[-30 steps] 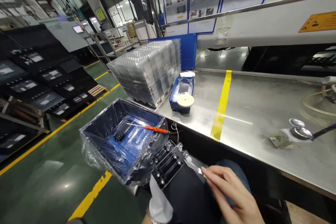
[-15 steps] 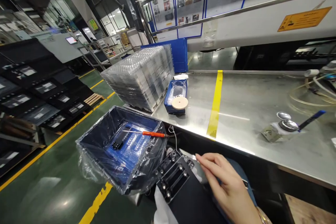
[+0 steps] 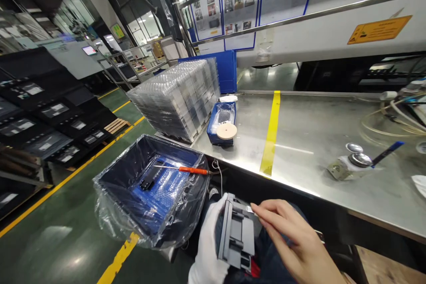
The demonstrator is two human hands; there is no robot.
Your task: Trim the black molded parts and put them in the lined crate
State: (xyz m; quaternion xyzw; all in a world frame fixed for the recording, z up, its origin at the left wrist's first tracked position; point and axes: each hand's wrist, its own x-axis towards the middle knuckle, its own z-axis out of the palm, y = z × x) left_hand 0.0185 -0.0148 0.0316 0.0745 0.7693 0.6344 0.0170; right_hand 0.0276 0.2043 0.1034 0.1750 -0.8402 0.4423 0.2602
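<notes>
My left hand (image 3: 209,242), in a white glove, grips a grey-black moulded plastic part (image 3: 237,235) and holds it tilted up on edge over my lap. My bare right hand (image 3: 293,242) is just right of the part, fingers pinched on a small thin metal blade (image 3: 249,208) whose tip touches the part's top edge. To the left stands a dark blue bin (image 3: 149,182) lined with clear plastic. One black part (image 3: 146,183) lies inside it, and an orange-handled tool (image 3: 188,169) rests across its rim.
A steel workbench (image 3: 309,142) with a yellow stripe runs ahead. On it are a stack of clear plastic trays (image 3: 179,97), a small blue box (image 3: 221,124) with a round disc, a metal-lidded item (image 3: 354,162) and hoses at the right. Green floor lies to the left.
My left hand has turned the part up from lying flat to standing on edge. My right hand stays beside it with the blade at its top.
</notes>
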